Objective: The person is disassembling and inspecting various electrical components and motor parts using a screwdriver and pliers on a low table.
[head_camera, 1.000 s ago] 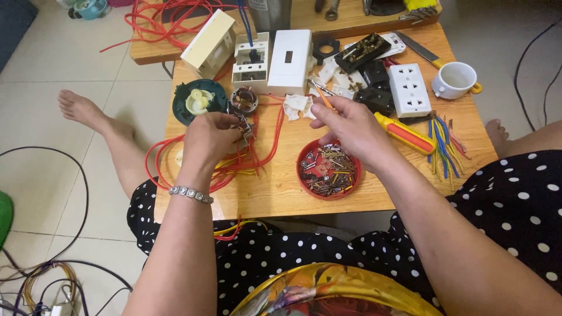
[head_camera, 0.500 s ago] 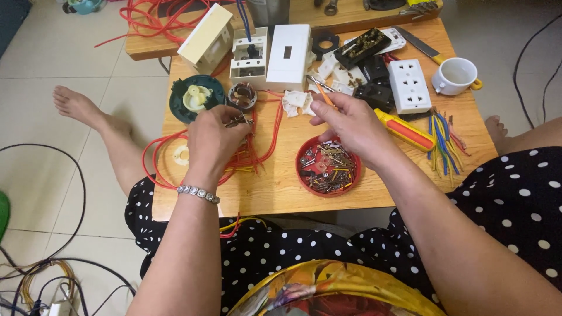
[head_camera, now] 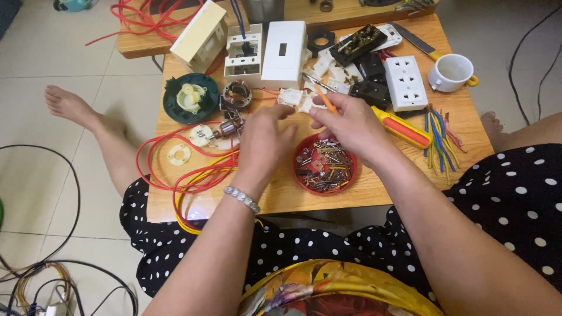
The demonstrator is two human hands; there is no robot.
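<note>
We note a low wooden table (head_camera: 281, 196) bearing a red dish of screws (head_camera: 325, 165) near centre, red wire coils (head_camera: 175, 169) at left, a white socket strip (head_camera: 405, 83) and white cup (head_camera: 452, 72) far right, and a green disc (head_camera: 190, 98) far left.

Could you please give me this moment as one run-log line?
left hand: open, above table beside red dish | right hand: holds orange-handled tool | white part: just ahead of fingers

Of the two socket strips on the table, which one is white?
The white socket strip is the one nearer the white cup, face up with its holes showing. The black socket strip lies farther back, beyond it.
</note>
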